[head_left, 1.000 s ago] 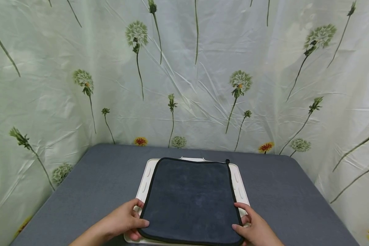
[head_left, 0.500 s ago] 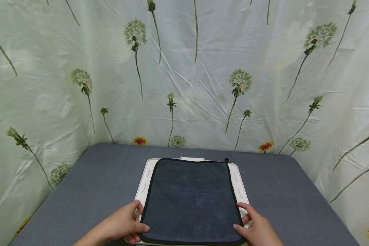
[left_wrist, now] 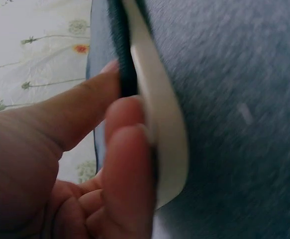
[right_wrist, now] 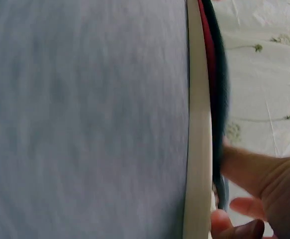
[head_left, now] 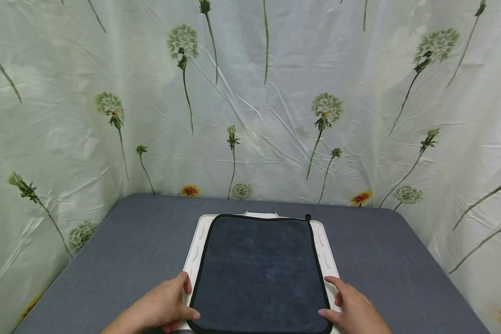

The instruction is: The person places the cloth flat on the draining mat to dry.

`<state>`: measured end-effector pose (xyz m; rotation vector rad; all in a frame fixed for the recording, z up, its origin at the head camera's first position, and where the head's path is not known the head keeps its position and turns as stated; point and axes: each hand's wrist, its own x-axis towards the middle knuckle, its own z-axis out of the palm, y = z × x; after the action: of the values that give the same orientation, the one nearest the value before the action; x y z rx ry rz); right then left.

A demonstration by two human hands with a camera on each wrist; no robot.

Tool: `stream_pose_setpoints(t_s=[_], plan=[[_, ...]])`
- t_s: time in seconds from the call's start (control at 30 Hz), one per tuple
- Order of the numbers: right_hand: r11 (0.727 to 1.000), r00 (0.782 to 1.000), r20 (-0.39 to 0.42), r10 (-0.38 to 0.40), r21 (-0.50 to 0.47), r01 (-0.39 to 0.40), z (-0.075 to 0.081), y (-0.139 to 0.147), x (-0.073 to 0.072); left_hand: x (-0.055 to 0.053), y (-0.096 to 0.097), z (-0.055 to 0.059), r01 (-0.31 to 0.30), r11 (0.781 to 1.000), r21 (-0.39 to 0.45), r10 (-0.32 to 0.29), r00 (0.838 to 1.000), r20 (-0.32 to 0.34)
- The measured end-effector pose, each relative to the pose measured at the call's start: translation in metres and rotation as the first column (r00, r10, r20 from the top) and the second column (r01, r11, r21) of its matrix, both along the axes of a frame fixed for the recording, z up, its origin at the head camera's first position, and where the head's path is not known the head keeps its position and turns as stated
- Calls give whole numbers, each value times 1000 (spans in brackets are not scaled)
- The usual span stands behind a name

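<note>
A dark blue-grey rectangular mat with black edging lies on a white tray, whose sides show past it. My left hand is at the near left corner. Its thumb touches the mat's border, and its loosely bent fingers are beside the tray's rim. At the near right side, my right hand rests its thumb on the mat's edge while its index finger lies on the tray's border. In the right wrist view, its other fingers are near the tray's side; a red underside shows along the mat's edge. The near edge is cropped.
Grey cloth covers the table on both sides of the tray. Behind and beside it hangs a pale curtain printed with dandelions. A small black loop sticks up at the mat's far right corner.
Both hands have loosened and eased slightly outward, their index fingers coming off the mat's edges. The mat's near edge has settled a little lower onto the tray.
</note>
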<state>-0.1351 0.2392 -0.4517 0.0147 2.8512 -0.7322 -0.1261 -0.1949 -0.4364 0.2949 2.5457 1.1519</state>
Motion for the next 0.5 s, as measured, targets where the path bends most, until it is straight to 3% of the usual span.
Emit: stream_pose_setpoints(t_s=[0.2,0.3,0.4,0.5], plan=[[1000,997,80,24,-19,-23,2,9,-5,0,-4,4,-13,998,-59,14,1000,5],[998,997,53,55,-1,-55,4,11,-6,-3,-2,6,-32,993,-118,26,998,-49],[995,995,-10,98,7,-98,8,14,-7,-9,5,8,-93,967,-237,69,992,-108],[987,982,-101,160,16,-160,13,15,-12,-17,13,12,-154,921,-358,105,983,-151]])
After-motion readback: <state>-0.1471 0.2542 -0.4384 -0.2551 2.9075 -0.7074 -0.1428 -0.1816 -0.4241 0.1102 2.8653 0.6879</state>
